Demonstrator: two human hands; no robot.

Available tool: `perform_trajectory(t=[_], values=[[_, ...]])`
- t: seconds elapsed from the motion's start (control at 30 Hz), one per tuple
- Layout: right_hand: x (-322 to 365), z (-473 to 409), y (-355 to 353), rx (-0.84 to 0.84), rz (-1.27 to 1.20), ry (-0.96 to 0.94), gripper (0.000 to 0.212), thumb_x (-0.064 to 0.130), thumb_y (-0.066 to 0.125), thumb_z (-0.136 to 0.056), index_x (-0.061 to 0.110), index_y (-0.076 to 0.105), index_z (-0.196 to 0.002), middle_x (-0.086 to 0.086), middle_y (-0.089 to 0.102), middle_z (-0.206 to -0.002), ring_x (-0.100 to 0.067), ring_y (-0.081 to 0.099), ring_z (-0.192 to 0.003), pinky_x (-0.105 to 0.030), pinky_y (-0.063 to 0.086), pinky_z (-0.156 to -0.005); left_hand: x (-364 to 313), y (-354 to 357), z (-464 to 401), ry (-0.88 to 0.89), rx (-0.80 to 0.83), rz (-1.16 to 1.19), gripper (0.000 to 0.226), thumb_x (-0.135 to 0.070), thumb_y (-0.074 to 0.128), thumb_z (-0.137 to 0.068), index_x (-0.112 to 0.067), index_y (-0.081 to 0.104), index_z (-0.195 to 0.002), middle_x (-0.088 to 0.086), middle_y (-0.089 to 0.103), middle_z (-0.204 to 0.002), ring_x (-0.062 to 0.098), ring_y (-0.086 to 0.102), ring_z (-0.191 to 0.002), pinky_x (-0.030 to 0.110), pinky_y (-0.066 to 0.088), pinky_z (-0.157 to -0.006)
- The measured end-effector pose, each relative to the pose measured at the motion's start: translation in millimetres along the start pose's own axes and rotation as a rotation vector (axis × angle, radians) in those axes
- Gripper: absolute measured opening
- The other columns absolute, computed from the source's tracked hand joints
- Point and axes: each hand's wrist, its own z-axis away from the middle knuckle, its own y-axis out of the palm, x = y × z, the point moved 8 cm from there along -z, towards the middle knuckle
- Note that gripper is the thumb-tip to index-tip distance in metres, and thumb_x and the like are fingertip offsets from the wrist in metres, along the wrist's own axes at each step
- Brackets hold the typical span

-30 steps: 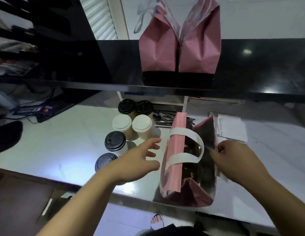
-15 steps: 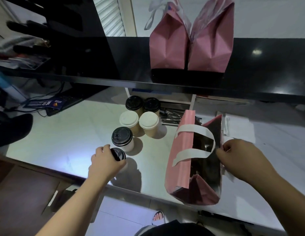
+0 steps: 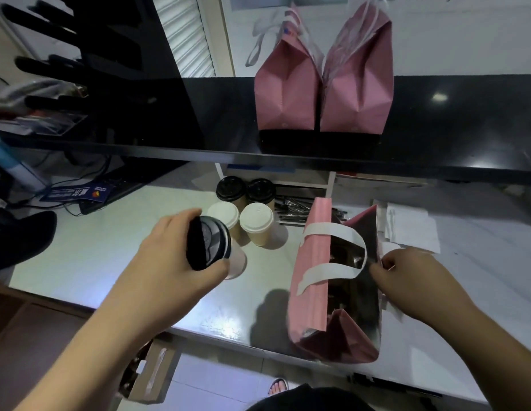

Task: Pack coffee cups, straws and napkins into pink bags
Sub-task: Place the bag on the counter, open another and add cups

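White surface (image 3: 110,256) with four lidded cups (image 3: 256,223), open pink bag (image 3: 313,277), straws (image 3: 291,209), napkins (image 3: 409,229).

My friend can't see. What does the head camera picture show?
The left hand holds a black-lidded cup above the white counter, while the right hand holds open a pink bag. Four more cups stand behind, and two pink bags sit on the black shelf.

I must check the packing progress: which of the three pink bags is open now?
The pink bag on the white counter, whose edge the right hand pinches, is open. The two pink bags on the black shelf are closed.
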Motion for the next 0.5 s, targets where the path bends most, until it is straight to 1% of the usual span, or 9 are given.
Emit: perform_trajectory(t=[0.07, 0.13, 0.17, 0.23, 0.27, 0.3, 0.37, 0.43, 0.5], values=[[0.0, 1.2, -0.3, -0.011, 0.012, -0.009, 0.047, 0.042, 0.055, -0.097, 0.012, 0.066, -0.062, -0.005, 0.066, -0.055, -0.019, 0.064, -0.052, -0.032, 0.053, -0.050, -52.6, -16.1, 2.9, 0.155, -0.054, 0.089, 0.086, -0.052, 0.072, -0.075, -0.042, 0.033, -0.150, -0.027, 0.039, -0.136, 0.001, 0.045, -0.125, 0.022, 0.038, -0.098], [-0.9, 3.0, -1.8, -0.003, 0.005, -0.009, 0.046, 0.045, 0.053, -0.098, 0.014, 0.065, -0.066, -0.002, 0.066, -0.058, -0.016, 0.065, -0.055, -0.032, 0.051, -0.049, -99.9, -14.5, 0.2, 0.302, -0.061, 0.148, 0.086, -0.054, 0.072, -0.076, -0.043, 0.032, -0.151, -0.028, 0.037, -0.141, -0.003, 0.041, -0.128, 0.015, 0.034, -0.099], [-2.1, 4.5, -2.1, 0.015, -0.009, -0.009, 0.044, 0.048, 0.053, -0.099, 0.017, 0.065, -0.071, 0.001, 0.067, -0.062, -0.013, 0.064, -0.057, -0.029, 0.047, -0.048, -120.4, -7.3, -3.5, 0.365, -0.047, 0.158, 0.086, -0.055, 0.072, -0.077, -0.043, 0.031, -0.152, -0.028, 0.034, -0.144, -0.003, 0.040, -0.131, 0.015, 0.034, -0.101], [-5.2, 7.4, -2.9, 0.045, -0.040, -0.015, 0.036, 0.055, 0.052, -0.099, 0.024, 0.067, -0.089, 0.006, 0.070, -0.073, -0.009, 0.064, -0.063, -0.025, 0.045, -0.051, -156.0, 16.9, -12.2, 0.465, 0.018, 0.144, 0.088, -0.053, 0.073, -0.080, -0.041, 0.027, -0.155, -0.026, 0.031, -0.148, 0.002, 0.036, -0.138, 0.024, 0.038, -0.108], [-7.3, 8.7, -4.0, 0.055, -0.048, -0.017, 0.035, 0.056, 0.052, -0.099, 0.026, 0.068, -0.097, 0.006, 0.071, -0.077, -0.008, 0.065, -0.065, -0.026, 0.047, -0.053, -170.0, 32.3, -17.6, 0.501, 0.057, 0.124, 0.089, -0.052, 0.073, -0.081, -0.039, 0.026, -0.156, -0.023, 0.030, -0.150, 0.006, 0.035, -0.141, 0.029, 0.040, -0.111], [-9.7, 9.8, -5.3, 0.061, -0.051, -0.017, 0.035, 0.056, 0.052, -0.099, 0.025, 0.068, -0.101, 0.006, 0.072, -0.080, -0.009, 0.065, -0.067, -0.027, 0.049, -0.055, -180.8, 48.9, -23.5, 0.524, 0.098, 0.095, 0.090, -0.052, 0.073, -0.083, -0.037, 0.025, -0.157, -0.020, 0.030, -0.152, 0.009, 0.034, -0.142, 0.033, 0.040, -0.113], [-14.8, 10.9, -7.6, 0.071, -0.056, -0.005, 0.032, 0.051, 0.051, -0.100, 0.025, 0.068, -0.098, 0.005, 0.072, -0.078, -0.011, 0.066, -0.065, -0.028, 0.050, -0.054, -193.8, 82.5, -34.6, 0.542, 0.191, 0.020, 0.090, -0.052, 0.073, -0.083, -0.034, 0.025, -0.157, -0.013, 0.032, -0.152, 0.016, 0.036, -0.141, 0.037, 0.043, -0.112], [-18.8, 13.3, -10.8, 0.075, -0.076, 0.021, 0.030, 0.046, 0.050, -0.102, 0.025, 0.066, -0.088, 0.005, 0.071, -0.071, -0.013, 0.066, -0.060, -0.028, 0.049, -0.049, -198.3, 113.5, -44.3, 0.548, 0.277, -0.074, 0.088, -0.052, 0.074, -0.081, -0.031, 0.030, -0.154, -0.007, 0.037, -0.150, 0.024, 0.041, -0.135, 0.040, 0.046, -0.107], [-22.5, 14.8, -12.3, 0.070, -0.090, 0.032, 0.033, 0.043, 0.048, -0.102, 0.024, 0.066, -0.081, 0.004, 0.071, -0.066, -0.014, 0.068, -0.058, -0.034, 0.056, -0.053, -198.7, 140.2, -51.0, 0.554, 0.360, -0.158, 0.088, -0.050, 0.074, -0.079, -0.028, 0.032, -0.153, -0.002, 0.041, -0.148, 0.027, 0.044, -0.133, 0.043, 0.048, -0.105]])
